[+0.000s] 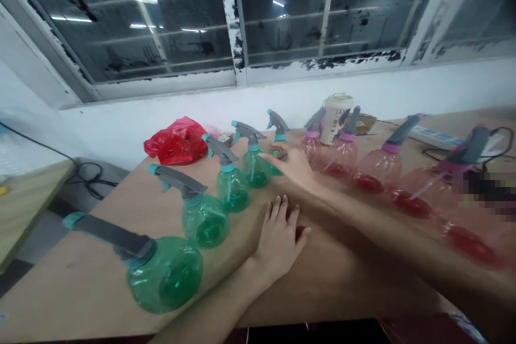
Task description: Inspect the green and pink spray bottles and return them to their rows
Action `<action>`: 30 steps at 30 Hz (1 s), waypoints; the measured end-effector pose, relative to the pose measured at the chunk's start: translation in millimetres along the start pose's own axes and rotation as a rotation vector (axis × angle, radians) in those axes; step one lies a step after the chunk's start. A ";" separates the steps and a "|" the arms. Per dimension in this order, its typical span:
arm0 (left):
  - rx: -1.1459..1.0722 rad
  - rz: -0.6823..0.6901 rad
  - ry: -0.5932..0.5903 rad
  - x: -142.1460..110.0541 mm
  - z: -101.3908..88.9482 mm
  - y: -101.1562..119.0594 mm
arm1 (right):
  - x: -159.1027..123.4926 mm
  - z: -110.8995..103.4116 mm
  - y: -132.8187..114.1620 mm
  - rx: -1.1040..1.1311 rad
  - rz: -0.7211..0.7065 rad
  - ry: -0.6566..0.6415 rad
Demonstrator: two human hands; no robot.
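My left hand (280,236) lies on the tabletop with its fingers stretched out and nothing in it. Farther back, my right hand (296,164) is at the farthest green spray bottle (279,134), fingers apart and extended across its front; whether they touch it I cannot tell. That bottle is partly hidden behind the hand. Several green spray bottles with grey trigger heads form a row on the left, from the nearest one (165,274) past a second (205,220) and a third (234,188) to another (257,164) beside my right fingertips. Each holds some green liquid.
Pink spray bottles (379,169) with red liquid stand in a row on the right. At the back are a red plastic bag (177,140), a paper cup (335,118) and a white power strip (435,137). Behind the table (92,193) are a wall and window.
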State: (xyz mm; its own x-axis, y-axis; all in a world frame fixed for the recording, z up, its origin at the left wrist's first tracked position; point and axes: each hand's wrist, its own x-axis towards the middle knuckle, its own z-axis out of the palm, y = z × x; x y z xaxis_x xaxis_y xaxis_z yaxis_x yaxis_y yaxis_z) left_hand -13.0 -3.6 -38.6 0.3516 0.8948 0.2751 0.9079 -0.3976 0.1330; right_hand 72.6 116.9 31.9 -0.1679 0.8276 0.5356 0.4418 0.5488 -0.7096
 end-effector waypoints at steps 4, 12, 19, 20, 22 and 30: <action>-0.001 -0.003 -0.022 0.2 -1.8 0.7 | 8.2 20.2 -9.1 -0.251 0.028 -0.108; -0.025 0.001 -0.012 1.3 -4.7 0.3 | 4.7 17.5 -13.7 -0.441 0.037 -0.193; -0.401 0.215 0.062 -0.9 -13.0 7.7 | -27.4 -21.2 -0.9 -0.494 0.008 -0.111; -0.452 0.248 0.065 -1.6 -14.3 9.0 | -33.5 -28.7 0.5 -0.504 0.010 -0.102; -0.514 0.254 0.083 -2.5 -16.6 9.9 | -46.1 -44.3 2.5 -0.521 0.015 -0.086; -0.608 0.171 0.178 -0.5 -24.1 4.3 | -87.1 -98.5 15.1 -0.416 0.023 -0.045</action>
State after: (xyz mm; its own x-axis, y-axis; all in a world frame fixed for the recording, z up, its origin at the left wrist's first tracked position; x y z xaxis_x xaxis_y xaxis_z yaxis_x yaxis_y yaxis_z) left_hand -14.8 -10.7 -15.2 0.3891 0.7825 0.4862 0.5335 -0.6216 0.5735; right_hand 180.7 41.5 19.6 -0.1881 0.8485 0.4946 0.7627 0.4435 -0.4707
